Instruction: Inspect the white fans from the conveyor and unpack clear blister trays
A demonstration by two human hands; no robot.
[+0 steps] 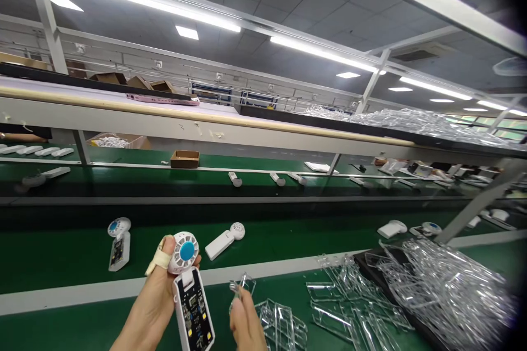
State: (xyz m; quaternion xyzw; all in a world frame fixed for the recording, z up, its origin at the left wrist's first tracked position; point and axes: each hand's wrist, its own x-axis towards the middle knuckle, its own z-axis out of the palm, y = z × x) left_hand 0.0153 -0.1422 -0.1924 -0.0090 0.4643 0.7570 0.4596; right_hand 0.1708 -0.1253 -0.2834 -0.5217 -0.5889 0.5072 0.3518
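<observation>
We've L hand (161,281) wrapped round the open handheld fan (188,279) over the green worktop (61,329), R hand (247,318) pinching a clear plastic cover (248,283) beside it; prob. cover-fitting step, next move needs cover squared w/ handle (194,315).

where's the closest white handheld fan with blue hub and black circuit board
In the head view, the white handheld fan is low, left of centre, in the person's left hand; the right hand is to its right.
</observation>
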